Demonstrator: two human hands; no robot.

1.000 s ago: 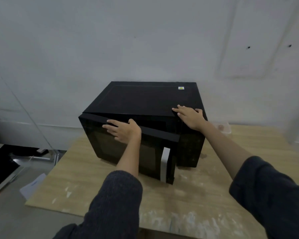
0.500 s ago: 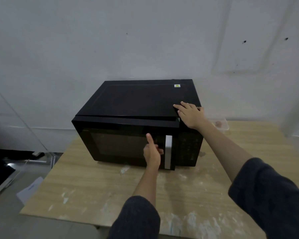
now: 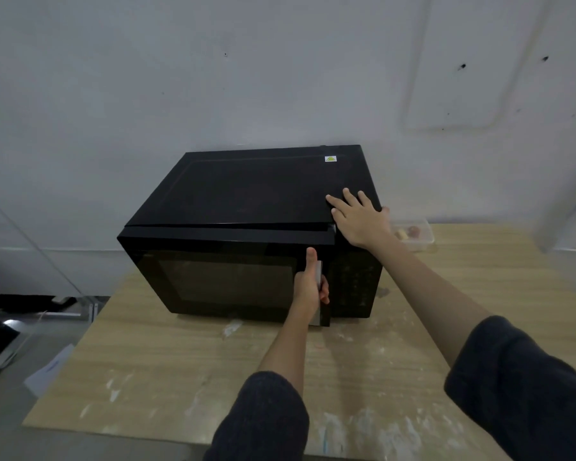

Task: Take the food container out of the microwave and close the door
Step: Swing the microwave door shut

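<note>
Pale wooden table (image 3: 180,371) against a white wall carried the black box-shaped microwave (image 3: 246,227), door shut. Left hand (image 3: 308,289) curled around the silver door handle (image 3: 319,272); right hand (image 3: 359,217) lay flat, fingers spread, on its top. Clear plastic food container (image 3: 416,235) sat behind, right of the microwave.

microwave (image 3: 246,191): black | handle (image 3: 319,271): silver | table (image 3: 167,367): light wood grain, white smears | sleeves (image 3: 263,417): dark grey

Food container (image 3: 413,235) behind microwave (image 3: 246,207), right
</note>
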